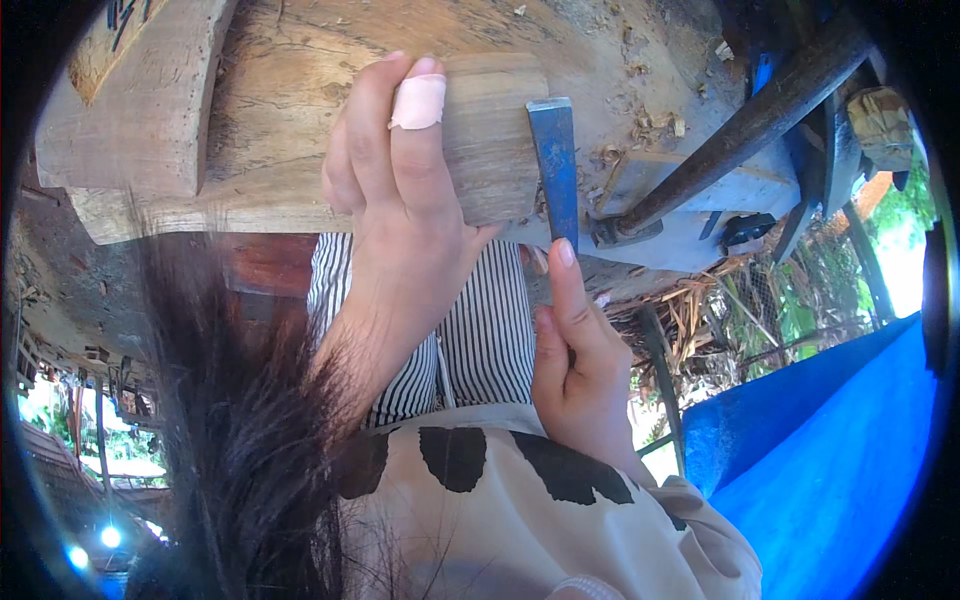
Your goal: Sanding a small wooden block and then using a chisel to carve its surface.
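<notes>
My left hand (392, 170) presses down over a pale wooden block (500, 140), its fingers wrapped across the top and far edge. A pinkish bandage (417, 102) covers one fingertip. The block lies on the wooden workbench (290, 60) near its front edge. In my right hand (585, 365) is a chisel with a flat blue blade (555, 165), the index finger stretched along it. The blade points away from me, with its bright cutting edge beside the block's right end. My fingers hide the chisel's handle.
A thick wooden board (130, 130) lies at the left of the bench. To the right, a dark hammer-like tool with a long handle (745, 130) rests slantwise. Wood shavings (675, 125) are scattered behind the block. A blue tarp (830, 430) hangs at the lower right.
</notes>
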Tool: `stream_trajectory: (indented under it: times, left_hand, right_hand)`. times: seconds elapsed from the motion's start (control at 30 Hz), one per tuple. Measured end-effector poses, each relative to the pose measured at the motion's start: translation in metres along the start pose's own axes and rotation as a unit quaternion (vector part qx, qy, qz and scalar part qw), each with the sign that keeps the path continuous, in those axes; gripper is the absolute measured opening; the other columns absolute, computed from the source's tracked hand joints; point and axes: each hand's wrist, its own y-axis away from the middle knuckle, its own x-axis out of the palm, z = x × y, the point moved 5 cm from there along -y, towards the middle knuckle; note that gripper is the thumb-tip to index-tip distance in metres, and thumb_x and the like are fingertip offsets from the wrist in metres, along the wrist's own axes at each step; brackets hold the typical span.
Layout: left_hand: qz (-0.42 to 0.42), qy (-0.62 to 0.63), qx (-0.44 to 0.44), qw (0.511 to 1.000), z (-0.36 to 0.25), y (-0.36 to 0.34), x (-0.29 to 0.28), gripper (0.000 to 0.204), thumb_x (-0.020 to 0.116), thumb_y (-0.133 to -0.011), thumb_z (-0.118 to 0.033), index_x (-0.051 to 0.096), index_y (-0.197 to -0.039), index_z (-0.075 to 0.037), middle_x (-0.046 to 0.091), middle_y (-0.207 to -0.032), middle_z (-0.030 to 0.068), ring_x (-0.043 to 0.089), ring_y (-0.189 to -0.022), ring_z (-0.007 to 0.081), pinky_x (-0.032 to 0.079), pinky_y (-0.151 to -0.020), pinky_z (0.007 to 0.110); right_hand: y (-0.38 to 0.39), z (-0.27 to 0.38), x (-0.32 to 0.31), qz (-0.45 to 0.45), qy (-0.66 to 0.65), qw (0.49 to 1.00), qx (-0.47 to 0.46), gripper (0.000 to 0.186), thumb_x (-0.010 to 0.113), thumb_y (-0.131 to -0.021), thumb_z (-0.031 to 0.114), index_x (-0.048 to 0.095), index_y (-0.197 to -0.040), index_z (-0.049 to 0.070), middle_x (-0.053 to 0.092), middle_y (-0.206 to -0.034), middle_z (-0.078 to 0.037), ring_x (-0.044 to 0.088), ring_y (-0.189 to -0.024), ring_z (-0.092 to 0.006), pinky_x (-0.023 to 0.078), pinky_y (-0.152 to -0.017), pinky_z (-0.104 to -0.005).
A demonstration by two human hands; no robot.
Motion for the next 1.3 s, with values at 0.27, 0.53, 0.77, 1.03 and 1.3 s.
stream_trajectory:
  times: [0.27, 0.53, 0.77, 1.03, 1.3]
  left_hand:
    - [-0.026, -0.009, 0.010, 1.000, 0.002, -0.001, 0.001, 0.125, 0.091, -0.042, -0.009, 0.023, -0.147, -0.006, 0.032, -0.146, 0.0204, 0.032, -0.135, 0.0400, 0.023, -0.110, 0.048]
    - [-0.008, -0.005, -0.026, 1.000, 0.000, 0.000, -0.005, 0.127, 0.091, -0.040, -0.006, 0.024, -0.147, -0.007, 0.031, -0.147, 0.0180, 0.031, -0.137, 0.0387, 0.022, -0.111, 0.047]
    - [-0.006, -0.006, -0.034, 0.999, 0.000, 0.004, -0.002, 0.126, 0.093, -0.041, -0.008, 0.024, -0.147, -0.009, 0.030, -0.148, 0.0172, 0.030, -0.137, 0.0380, 0.023, -0.111, 0.047]
    - [-0.021, 0.022, -0.011, 0.999, 0.000, 0.005, -0.005, 0.125, 0.090, -0.043, -0.006, 0.023, -0.148, -0.007, 0.029, -0.148, 0.0170, 0.031, -0.133, 0.0377, 0.025, -0.105, 0.048]
    - [-0.032, 0.041, -0.014, 0.999, 0.000, 0.002, -0.005, 0.121, 0.089, -0.046, -0.007, 0.023, -0.148, -0.006, 0.029, -0.148, 0.0172, 0.031, -0.132, 0.0373, 0.026, -0.105, 0.047]
  right_hand:
    - [-0.002, 0.019, -0.017, 0.042, 0.013, 0.997, 0.068, 0.050, 0.049, -0.094, -0.005, 0.048, -0.143, 0.005, 0.061, -0.127, -0.025, 0.065, -0.112, -0.0243, 0.047, -0.092, -0.0300]
    - [-0.004, 0.038, -0.029, 0.073, 0.020, 0.991, 0.109, 0.050, 0.049, -0.095, -0.003, 0.046, -0.144, 0.007, 0.058, -0.133, -0.023, 0.060, -0.121, -0.0270, 0.045, -0.096, -0.0295]
    - [-0.002, 0.039, -0.022, 0.065, 0.009, 0.995, 0.079, 0.053, 0.047, -0.097, -0.002, 0.039, -0.148, 0.006, 0.055, -0.136, -0.024, 0.056, -0.126, -0.0286, 0.043, -0.099, -0.0307]
    - [-0.002, 0.047, -0.023, 0.080, 0.006, 0.989, 0.122, 0.052, 0.046, -0.098, -0.002, 0.038, -0.149, 0.005, 0.056, -0.136, -0.023, 0.059, -0.120, -0.0244, 0.043, -0.096, -0.0289]
    - [-0.001, 0.030, 0.003, 0.047, 0.028, 0.993, 0.100, 0.055, 0.046, -0.097, -0.003, 0.035, -0.150, 0.006, 0.059, -0.132, -0.023, 0.065, -0.103, -0.0209, 0.047, -0.087, -0.0279]
